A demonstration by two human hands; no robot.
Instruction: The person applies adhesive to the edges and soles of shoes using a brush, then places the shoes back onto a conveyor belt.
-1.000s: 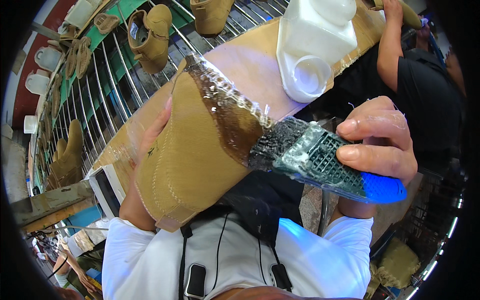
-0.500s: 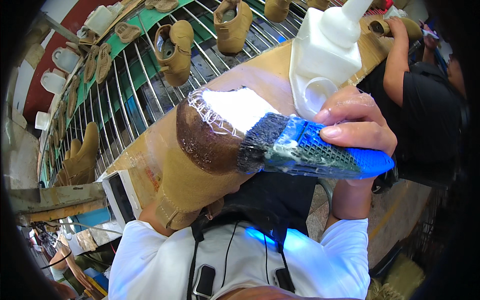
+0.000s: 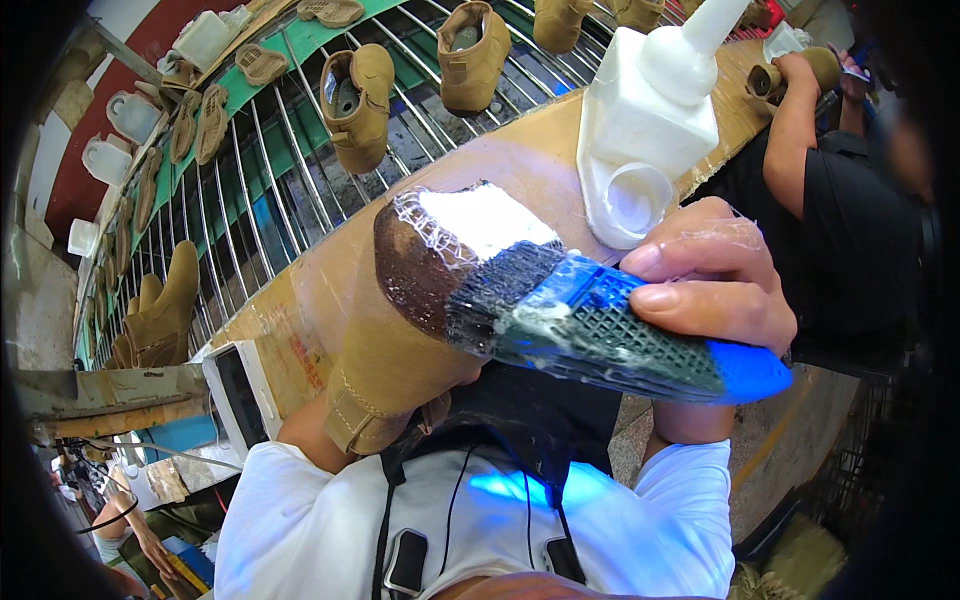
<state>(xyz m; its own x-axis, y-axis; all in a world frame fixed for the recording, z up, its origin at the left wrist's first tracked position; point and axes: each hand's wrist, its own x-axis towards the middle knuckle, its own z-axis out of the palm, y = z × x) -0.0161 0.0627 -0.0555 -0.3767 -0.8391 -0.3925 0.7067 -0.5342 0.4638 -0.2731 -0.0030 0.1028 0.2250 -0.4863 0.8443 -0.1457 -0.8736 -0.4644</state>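
Observation:
My right hand is closed round the blue handle of a wide paintbrush, which is smeared with whitish paste. Its black bristles press against the dark brown, wet-looking lower part of a tan suede boot. The boot's bottom, bright white with a stitched edge, faces up and away from me. Behind the boot, my left hand holds it up; only a fingertip shows past it, and the other fingers are hidden. Just beyond the brush stands a white plastic bottle with a small round cup at its base.
A metal-bar rack beyond the bench carries several tan boots and loose soles. The brown bench top runs diagonally beneath the boot. At the right, a co-worker in black handles another boot. White jugs stand far left.
The brush bristles have moved left and down across the brown part, and the handle now tilts lower at its right end. The boot has shifted slightly right.

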